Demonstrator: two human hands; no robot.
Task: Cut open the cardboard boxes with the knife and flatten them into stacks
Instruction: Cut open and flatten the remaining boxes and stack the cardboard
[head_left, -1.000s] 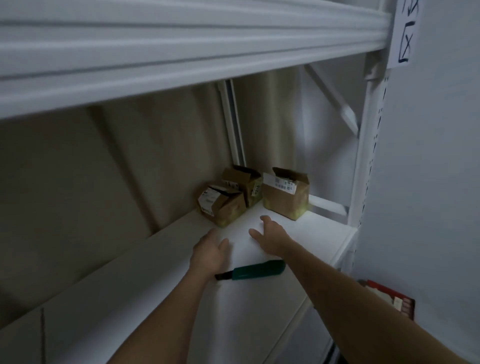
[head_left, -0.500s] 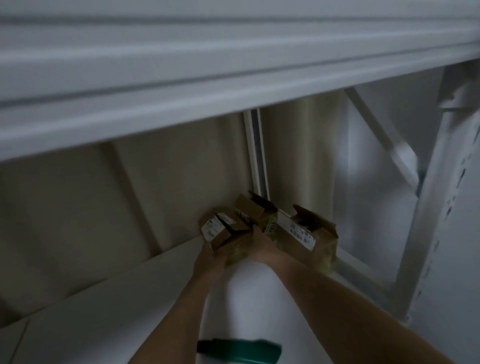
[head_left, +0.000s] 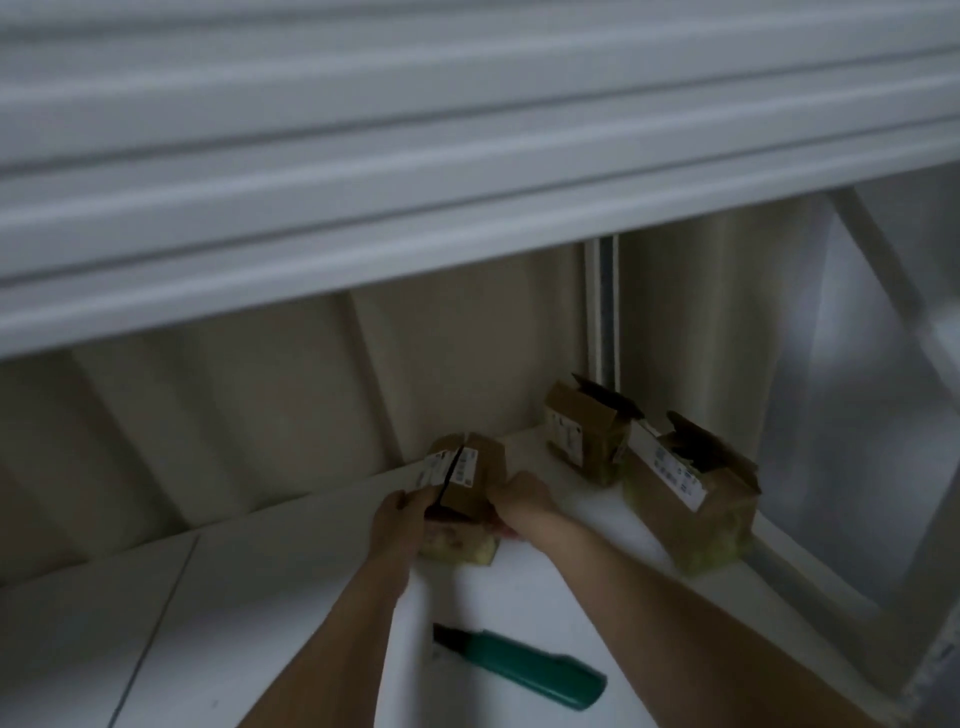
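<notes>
While both hands close on a small cardboard box (head_left: 470, 483) at the back of a white shelf (head_left: 291, 587), the green knife (head_left: 524, 670) lies loose on the shelf just nearer the camera, between the two forearms, dark blade end pointing left. Left hand (head_left: 397, 525) grips the box's left side, fingers curled round it; right hand (head_left: 519, 501) holds the right side, fingertips partly tucked under. Top flaps meet along a dark seam, w/ white labels either side.

To the right of the right hand stand two more boxes, well apart from the held one: a rear box (head_left: 584, 436) against the back wall and a larger box (head_left: 691, 499) just beside it, both w/ top flaps raised. Bare shelf runs left of the left hand and toward the camera around the knife. Upper shelf beam (head_left: 467, 171) hangs low overhead, leaving little headroom; a diagonal brace (head_left: 893, 275) and frame close off the right end.

Picture is dim and blurred: label print can't be read, the held box's lower half is a smear, and both arms are cut off at the bottom edge.
</notes>
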